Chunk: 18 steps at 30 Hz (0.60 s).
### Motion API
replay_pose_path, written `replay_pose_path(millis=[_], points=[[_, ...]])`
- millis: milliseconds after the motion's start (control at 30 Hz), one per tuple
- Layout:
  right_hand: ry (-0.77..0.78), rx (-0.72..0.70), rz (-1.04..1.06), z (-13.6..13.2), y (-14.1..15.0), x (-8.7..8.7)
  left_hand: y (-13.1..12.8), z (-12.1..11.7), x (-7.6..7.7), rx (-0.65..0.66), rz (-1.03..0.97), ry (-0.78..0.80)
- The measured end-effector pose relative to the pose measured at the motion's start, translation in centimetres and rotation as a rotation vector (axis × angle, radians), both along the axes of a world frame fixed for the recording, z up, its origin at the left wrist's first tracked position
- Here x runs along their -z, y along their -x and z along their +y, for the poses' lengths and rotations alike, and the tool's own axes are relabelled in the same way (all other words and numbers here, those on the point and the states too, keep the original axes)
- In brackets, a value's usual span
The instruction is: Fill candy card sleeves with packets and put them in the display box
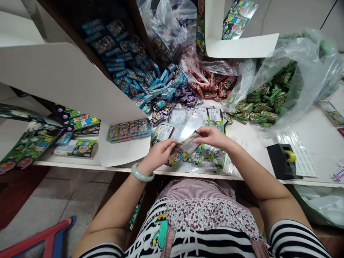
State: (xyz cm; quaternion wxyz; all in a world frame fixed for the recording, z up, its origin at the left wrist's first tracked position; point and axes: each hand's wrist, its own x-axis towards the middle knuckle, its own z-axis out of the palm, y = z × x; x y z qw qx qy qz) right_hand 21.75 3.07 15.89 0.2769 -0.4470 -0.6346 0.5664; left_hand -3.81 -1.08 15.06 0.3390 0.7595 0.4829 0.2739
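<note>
- My left hand [158, 154] and right hand [212, 136], close together, both pinch a small clear plastic packet [188, 145] at the table's near edge
- Far: heaped blue boxes [139, 77]

My white table [319, 143] carried blue packets [139, 77] upper centre, green packets [264, 104] right, a tape dispenser [282, 161] lower right.
</note>
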Motion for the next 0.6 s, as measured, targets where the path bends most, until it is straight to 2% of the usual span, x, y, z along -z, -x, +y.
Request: replay_pose_path(millis=[67, 133, 233, 400, 600], points=[[0.143, -0.115, 0.039, -0.6, -1.0, -0.1, -0.8, -0.7, -0.1, 0.102, 0.019, -0.055], [0.179, -0.070, 0.061, -1.5, -1.8, -0.4, -1.7, -1.5, -0.3, 0.154, 0.064, -0.151], [0.163, 0.047, 0.127, -3.1, -2.2, -0.8, -2.8, -2.2, -0.3, 0.143, 0.136, -0.298], [0.155, -0.038, 0.128, -4.3, -1.7, -0.7, -3.7, -1.9, -0.5, 0.163, 0.083, -0.451], [0.070, 0.017, 0.164, -4.0, -1.6, -0.5, -4.8, -1.8, -1.2, 0.250, 0.179, -0.455]])
